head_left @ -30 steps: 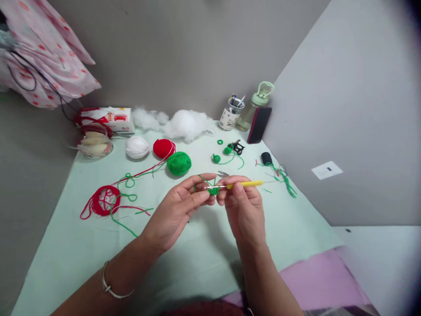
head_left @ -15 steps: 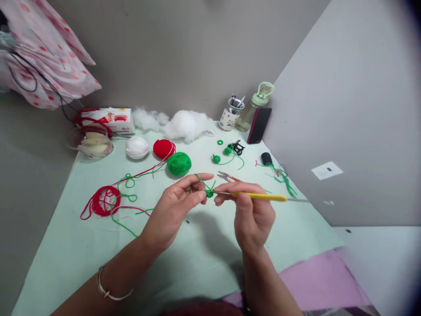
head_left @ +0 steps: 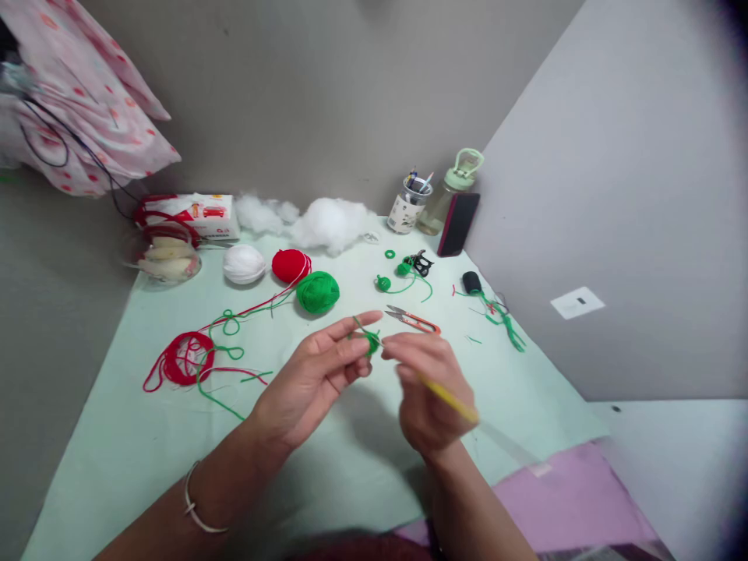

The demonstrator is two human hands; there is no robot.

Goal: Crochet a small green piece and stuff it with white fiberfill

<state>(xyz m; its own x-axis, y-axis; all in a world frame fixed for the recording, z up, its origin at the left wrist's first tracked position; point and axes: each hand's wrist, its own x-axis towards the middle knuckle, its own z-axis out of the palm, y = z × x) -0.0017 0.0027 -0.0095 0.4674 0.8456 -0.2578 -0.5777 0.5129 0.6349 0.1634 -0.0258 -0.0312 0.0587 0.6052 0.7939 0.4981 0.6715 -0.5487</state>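
Note:
A small green crochet piece (head_left: 372, 343) is pinched between the thumb and fingers of my left hand (head_left: 315, 362). Green yarn runs over the raised index finger of that hand. My right hand (head_left: 433, 389) grips a crochet hook (head_left: 449, 399) by its yellow handle, which is smeared by motion. The hook's tip meets the green piece, though the exact stitch is too small to make out. Just beyond my hands lie orange-handled thread snips (head_left: 413, 319). Behind my left hand rests a green yarn ball (head_left: 318, 293).
Red (head_left: 291, 267) and white (head_left: 244, 265) yarn balls sit farther back, before white stuffing (head_left: 333, 224). Loose red yarn (head_left: 190, 358) lies at left. Small green crocheted balls (head_left: 383, 284), a pen cup (head_left: 407, 209), a bottle (head_left: 441, 204) and a phone (head_left: 459, 224) stand or lie toward the back right.
My right hand has turned, swinging the hook's handle end down toward me. The snips, partly covered before, now show in full. My left hand still holds the green piece.

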